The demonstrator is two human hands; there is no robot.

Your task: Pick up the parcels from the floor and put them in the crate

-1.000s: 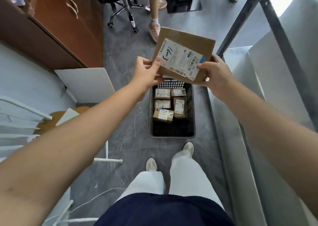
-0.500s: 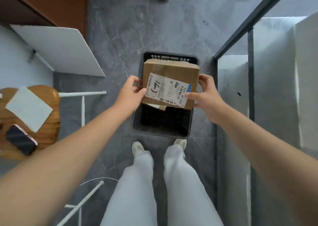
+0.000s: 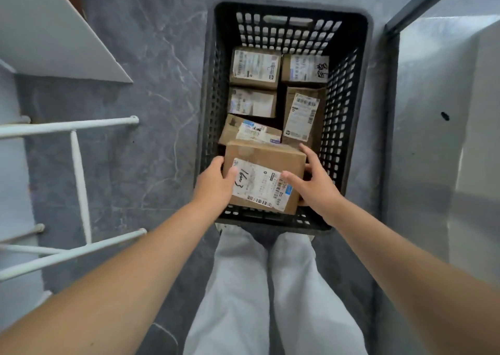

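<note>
In the crate (image 3: 341, 111), left hand (image 3: 213, 184) and right hand (image 3: 316, 189) grip the parcel (image 3: 266, 153) by opposite sides; stiff cardboard, probably light.

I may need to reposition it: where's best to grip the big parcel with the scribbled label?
By its left and right side faces, one of the hands on each, coming from above. The parcel is wide and boxy; the near wall of the crate and a tilted parcel crowd its other two sides. Left hand and right hand grip it that way now.
</note>
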